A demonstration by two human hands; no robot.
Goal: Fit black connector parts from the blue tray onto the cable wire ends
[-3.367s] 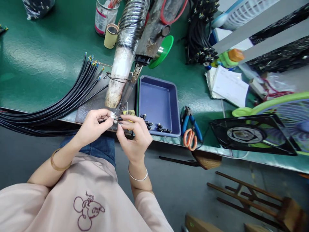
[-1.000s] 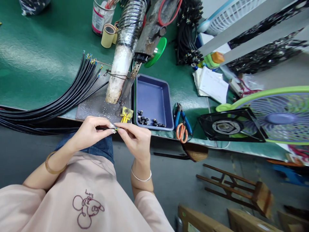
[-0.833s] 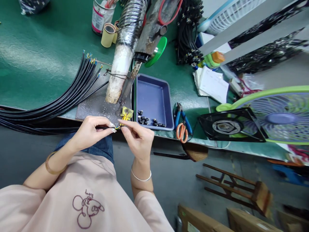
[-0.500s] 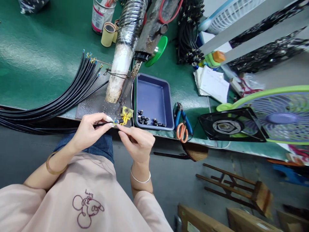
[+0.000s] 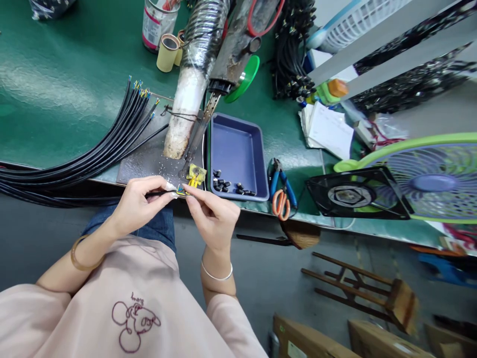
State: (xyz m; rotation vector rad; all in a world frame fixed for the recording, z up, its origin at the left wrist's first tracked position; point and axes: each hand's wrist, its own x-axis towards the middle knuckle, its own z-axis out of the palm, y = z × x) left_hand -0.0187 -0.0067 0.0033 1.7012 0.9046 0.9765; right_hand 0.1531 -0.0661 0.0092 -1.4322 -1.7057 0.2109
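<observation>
My left hand (image 5: 140, 203) is closed on a black cable (image 5: 156, 192), close to its stripped end. Thin coloured wires (image 5: 179, 190) fan out there, blue and yellow among them. My right hand (image 5: 212, 211) pinches at these wires from the other side, thumb and index finger pressed together. Just beyond the fingertips is a yellow holder (image 5: 196, 175), its lower part partly covered by my right hand. Above it, a metal tool with a slotted shaft (image 5: 210, 107) points down beside a foil-wrapped duct (image 5: 182, 104) with a pale end.
A bundle of black cables (image 5: 115, 134) with bared ends lies to the left. On the right, a purple-blue tray (image 5: 236, 144) holds several small black connectors (image 5: 221, 183). Blue pliers (image 5: 285, 184) and orange-handled scissors (image 5: 281, 204) lie beside it, then a black fan (image 5: 359, 193).
My right fingertips have moved up slightly onto the wires and now cover part of the yellow holder, including the dark piece at it. My left hand has hardly moved.
</observation>
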